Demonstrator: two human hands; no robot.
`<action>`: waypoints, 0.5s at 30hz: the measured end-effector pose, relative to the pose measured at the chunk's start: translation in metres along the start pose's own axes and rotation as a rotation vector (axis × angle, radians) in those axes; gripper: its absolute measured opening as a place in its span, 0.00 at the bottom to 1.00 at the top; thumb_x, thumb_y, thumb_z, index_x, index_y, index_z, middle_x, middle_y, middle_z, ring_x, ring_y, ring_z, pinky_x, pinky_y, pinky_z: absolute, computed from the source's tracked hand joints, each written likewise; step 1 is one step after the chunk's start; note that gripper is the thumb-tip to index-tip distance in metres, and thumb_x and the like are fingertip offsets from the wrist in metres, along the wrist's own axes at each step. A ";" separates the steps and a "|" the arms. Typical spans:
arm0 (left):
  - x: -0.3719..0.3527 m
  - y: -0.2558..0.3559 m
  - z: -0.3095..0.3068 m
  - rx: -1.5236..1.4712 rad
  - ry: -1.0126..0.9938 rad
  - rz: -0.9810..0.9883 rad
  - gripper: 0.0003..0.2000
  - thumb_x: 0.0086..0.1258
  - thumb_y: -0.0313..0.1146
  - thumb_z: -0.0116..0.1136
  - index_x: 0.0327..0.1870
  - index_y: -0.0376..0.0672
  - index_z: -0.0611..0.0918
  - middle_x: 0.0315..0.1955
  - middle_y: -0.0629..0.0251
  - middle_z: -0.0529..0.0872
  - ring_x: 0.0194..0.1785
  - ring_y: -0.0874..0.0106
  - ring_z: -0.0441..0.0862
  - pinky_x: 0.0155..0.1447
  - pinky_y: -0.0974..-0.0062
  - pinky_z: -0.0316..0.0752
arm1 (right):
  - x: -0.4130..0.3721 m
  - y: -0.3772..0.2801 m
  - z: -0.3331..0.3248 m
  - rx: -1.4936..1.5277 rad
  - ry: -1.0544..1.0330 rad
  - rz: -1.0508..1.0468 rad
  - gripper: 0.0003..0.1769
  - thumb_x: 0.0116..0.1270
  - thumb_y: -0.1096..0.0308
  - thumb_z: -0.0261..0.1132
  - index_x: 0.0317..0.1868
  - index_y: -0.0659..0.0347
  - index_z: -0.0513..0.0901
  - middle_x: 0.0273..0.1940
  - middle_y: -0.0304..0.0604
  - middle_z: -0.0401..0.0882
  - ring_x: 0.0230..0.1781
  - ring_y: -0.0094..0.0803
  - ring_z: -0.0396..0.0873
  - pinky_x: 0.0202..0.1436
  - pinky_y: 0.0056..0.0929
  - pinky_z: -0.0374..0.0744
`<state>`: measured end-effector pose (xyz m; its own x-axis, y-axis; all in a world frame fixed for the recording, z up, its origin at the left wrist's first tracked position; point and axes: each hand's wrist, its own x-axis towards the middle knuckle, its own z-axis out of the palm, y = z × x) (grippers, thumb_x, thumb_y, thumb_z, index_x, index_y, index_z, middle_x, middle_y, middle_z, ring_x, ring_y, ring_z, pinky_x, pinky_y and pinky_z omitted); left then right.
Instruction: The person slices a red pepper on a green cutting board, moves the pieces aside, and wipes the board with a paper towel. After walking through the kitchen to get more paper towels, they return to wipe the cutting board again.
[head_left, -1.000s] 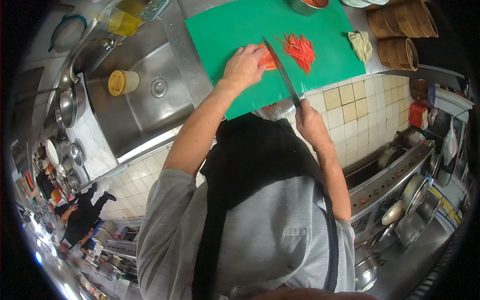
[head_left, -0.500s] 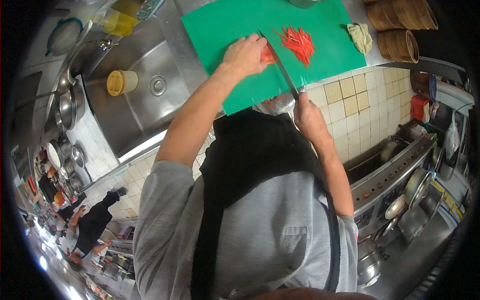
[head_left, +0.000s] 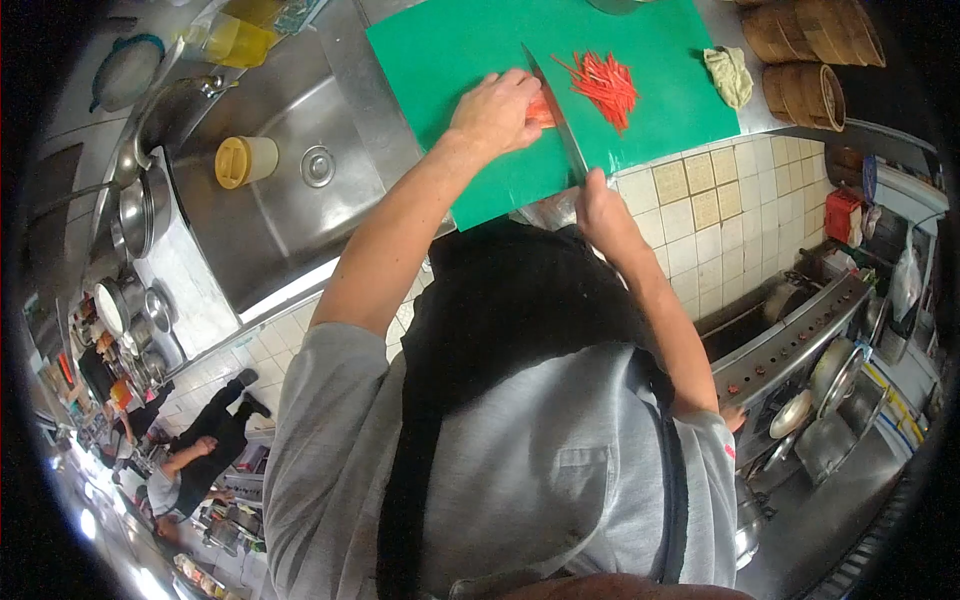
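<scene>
My left hand (head_left: 495, 112) presses down on a red-orange piece of food (head_left: 541, 109) with its fingers bent, covering part of it. In my right hand (head_left: 606, 216) is the handle of a long kitchen knife (head_left: 561, 118). Its blade runs along the right side of the piece, close to my left fingertips, and its tip points away from me. To the right of the blade lies a loose pile of thin red strips (head_left: 604, 90). All of this rests on a large green cutting board (head_left: 450, 55).
A crumpled cloth (head_left: 728, 77) sits at the board's right edge, near bamboo steamers (head_left: 803, 95). Left is a steel sink (head_left: 290, 230) holding a yellow-lidded container (head_left: 245, 162). A stove (head_left: 790, 345) stands behind right. Other people (head_left: 205, 440) are at far left.
The knife blade has shifted slightly left and stands steeper, with my right hand moved a little left and up. At far left, a person in dark clothes has changed position.
</scene>
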<state>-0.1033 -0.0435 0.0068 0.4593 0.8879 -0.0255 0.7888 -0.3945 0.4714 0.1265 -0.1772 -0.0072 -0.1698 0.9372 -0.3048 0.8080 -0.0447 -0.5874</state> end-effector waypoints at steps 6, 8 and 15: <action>-0.001 0.003 -0.004 0.003 -0.021 -0.009 0.30 0.63 0.43 0.71 0.67 0.45 0.79 0.64 0.55 0.82 0.64 0.50 0.82 0.69 0.54 0.80 | 0.001 -0.007 -0.014 -0.072 0.063 -0.025 0.08 0.77 0.72 0.56 0.47 0.67 0.65 0.31 0.74 0.81 0.37 0.76 0.82 0.38 0.70 0.76; 0.001 0.001 -0.003 0.019 -0.039 -0.001 0.31 0.63 0.43 0.71 0.68 0.45 0.79 0.64 0.55 0.82 0.64 0.50 0.82 0.69 0.54 0.80 | -0.006 -0.012 -0.019 -0.085 0.058 -0.007 0.09 0.77 0.71 0.56 0.48 0.66 0.66 0.32 0.75 0.82 0.38 0.77 0.82 0.40 0.70 0.78; 0.001 -0.001 0.000 0.035 -0.015 0.016 0.31 0.62 0.42 0.72 0.68 0.44 0.79 0.64 0.56 0.82 0.63 0.51 0.82 0.70 0.55 0.81 | -0.020 -0.018 -0.016 -0.086 0.018 0.076 0.09 0.76 0.74 0.56 0.50 0.65 0.66 0.30 0.75 0.81 0.36 0.77 0.81 0.39 0.71 0.76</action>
<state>-0.1031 -0.0423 0.0063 0.4781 0.8777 -0.0318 0.7948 -0.4170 0.4409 0.1241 -0.1894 0.0215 -0.0971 0.9383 -0.3320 0.8635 -0.0864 -0.4968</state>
